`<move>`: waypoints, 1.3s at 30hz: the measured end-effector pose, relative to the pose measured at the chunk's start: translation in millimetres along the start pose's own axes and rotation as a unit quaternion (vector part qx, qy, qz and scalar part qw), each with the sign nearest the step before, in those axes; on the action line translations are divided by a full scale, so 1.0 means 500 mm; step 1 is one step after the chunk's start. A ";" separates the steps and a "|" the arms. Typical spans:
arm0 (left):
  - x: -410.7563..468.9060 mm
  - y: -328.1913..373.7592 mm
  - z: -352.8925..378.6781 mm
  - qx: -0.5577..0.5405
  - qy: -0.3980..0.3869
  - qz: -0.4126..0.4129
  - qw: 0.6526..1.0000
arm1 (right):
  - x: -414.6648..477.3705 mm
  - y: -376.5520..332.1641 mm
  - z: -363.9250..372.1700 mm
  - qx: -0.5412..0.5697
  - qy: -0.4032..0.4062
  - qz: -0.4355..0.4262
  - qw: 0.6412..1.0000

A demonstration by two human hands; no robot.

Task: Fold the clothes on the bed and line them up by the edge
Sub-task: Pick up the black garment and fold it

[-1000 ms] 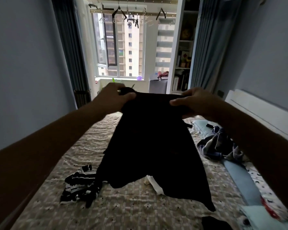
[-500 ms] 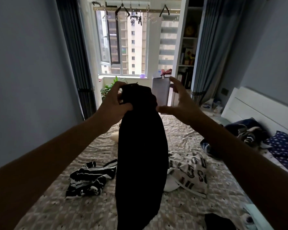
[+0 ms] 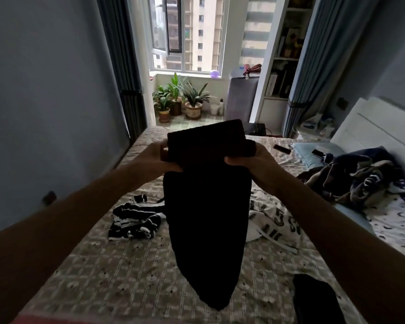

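A black garment [image 3: 208, 206] hangs lengthwise in the air above the bed [image 3: 126, 277], narrowed into a long strip, its lower tip near the bedspread. My left hand [image 3: 160, 157] grips its upper left edge. My right hand [image 3: 250, 160] grips the upper right edge, thumb in front. A fold of the cloth stands up above both hands. On the bed behind it lie a black-and-white striped garment [image 3: 136, 218] to the left and a white garment with dark lettering [image 3: 276, 220] to the right.
Another dark garment [image 3: 316, 300] lies at the bed's near right. A rumpled dark blanket [image 3: 355, 176] and pillows sit by the white headboard [image 3: 379, 127]. A phone [image 3: 282, 148] lies on the far bedspread. Potted plants [image 3: 180, 99] stand by the window beyond the bed.
My right hand, open beside the garment half a second ago, now grips its top edge. Both hands came lower, and the garment hangs wider between them with a fold at the top.
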State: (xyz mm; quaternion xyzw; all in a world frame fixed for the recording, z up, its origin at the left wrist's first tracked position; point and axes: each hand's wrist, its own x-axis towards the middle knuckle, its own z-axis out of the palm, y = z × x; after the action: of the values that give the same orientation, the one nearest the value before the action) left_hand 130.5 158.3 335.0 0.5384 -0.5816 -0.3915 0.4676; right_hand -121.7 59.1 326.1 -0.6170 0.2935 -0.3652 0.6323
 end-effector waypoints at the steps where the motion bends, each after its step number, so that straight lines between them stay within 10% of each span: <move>1: 0.006 -0.033 0.003 0.016 0.017 -0.010 1.000 | 0.007 0.020 0.003 -0.015 0.013 0.011 1.000; 10: 0.084 -0.238 0.052 0.045 0.047 0.002 0.998 | 0.053 0.202 -0.044 -0.063 0.035 0.082 0.994; 25: -0.320 -0.671 0.236 0.096 -0.189 -0.230 0.950 | -0.307 0.709 -0.003 -0.069 -0.146 0.344 0.925; 39: -0.224 -1.120 0.350 0.048 -0.019 -0.353 0.934 | -0.187 1.140 -0.041 -0.119 0.075 0.373 0.917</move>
State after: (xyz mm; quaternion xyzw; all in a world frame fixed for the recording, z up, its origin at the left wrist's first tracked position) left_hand 105.2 197.1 -260.3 0.7237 -0.3807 -0.5128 0.2615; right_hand -134.0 108.5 -249.4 -0.5048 0.5899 -0.1105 0.6204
